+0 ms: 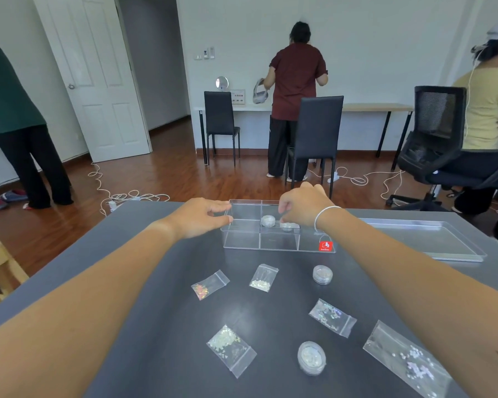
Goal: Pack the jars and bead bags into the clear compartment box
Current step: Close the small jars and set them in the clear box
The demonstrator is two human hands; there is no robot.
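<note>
While left hand (202, 218) grips clear box (242, 242) end, right hand (302, 206) curls over jar (287, 226), hold unclear.

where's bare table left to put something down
Bare: the table's left side, left of the pink-bead bag, and the narrow strip between the clear box and the white-bead bag. Crowded: front centre and right, with bags packed round the near jar.

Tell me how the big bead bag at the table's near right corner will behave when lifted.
The big bag looks like thin film, so it will probably flop. Its beads sit bunched at one end, so that end likely sags. It seems light, perhaps slippery on the smooth table.
</note>
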